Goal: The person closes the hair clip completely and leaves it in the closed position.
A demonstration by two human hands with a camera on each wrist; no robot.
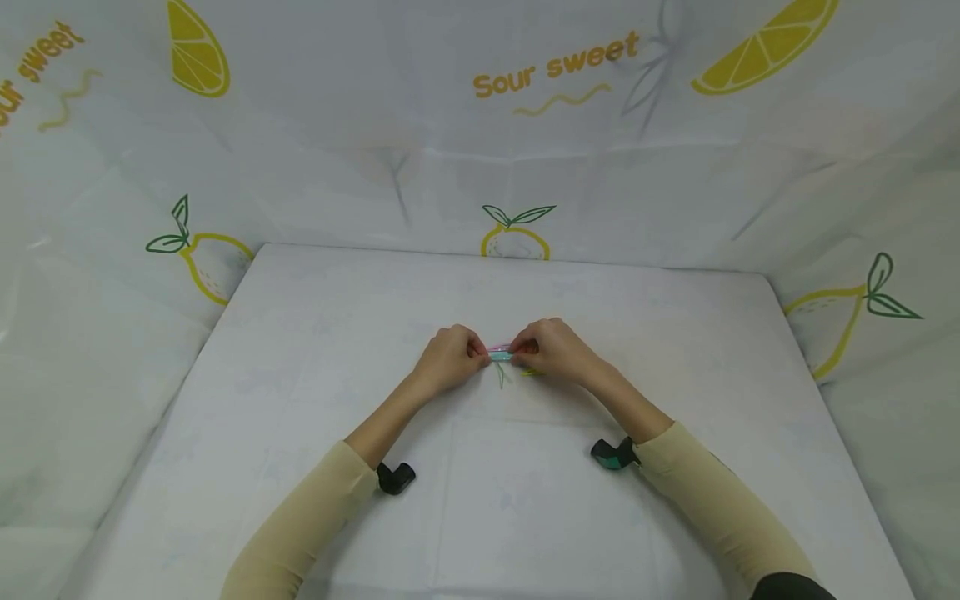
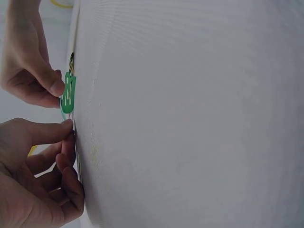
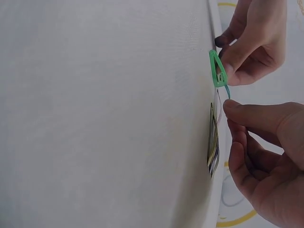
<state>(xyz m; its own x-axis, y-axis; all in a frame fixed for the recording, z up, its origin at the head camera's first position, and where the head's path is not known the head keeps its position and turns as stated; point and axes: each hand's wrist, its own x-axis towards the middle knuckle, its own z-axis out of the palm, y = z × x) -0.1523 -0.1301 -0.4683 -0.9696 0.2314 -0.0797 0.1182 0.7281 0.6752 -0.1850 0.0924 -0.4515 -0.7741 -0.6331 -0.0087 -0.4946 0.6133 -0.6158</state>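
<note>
My left hand (image 1: 452,357) and right hand (image 1: 553,350) meet close over the middle of the table, fingertips pinching opposite ends of a light teal hair clip (image 1: 500,356). A thin pink strip (image 1: 495,347) shows just beyond it, between the hands. Nearer my body a green snap hair clip (image 1: 501,375) lies on the table, its open, split frame clear in the left wrist view (image 2: 69,92). Under the right hand sits a yellow clip (image 1: 529,372), partly hidden by the fingers; in the right wrist view several thin clips (image 3: 213,140) overlap there.
A white cloth covers the table (image 1: 510,500), and lemon-printed sheeting (image 1: 315,167) rises behind and at both sides. Black wrist-worn devices (image 1: 396,478) stick out from under both sleeves.
</note>
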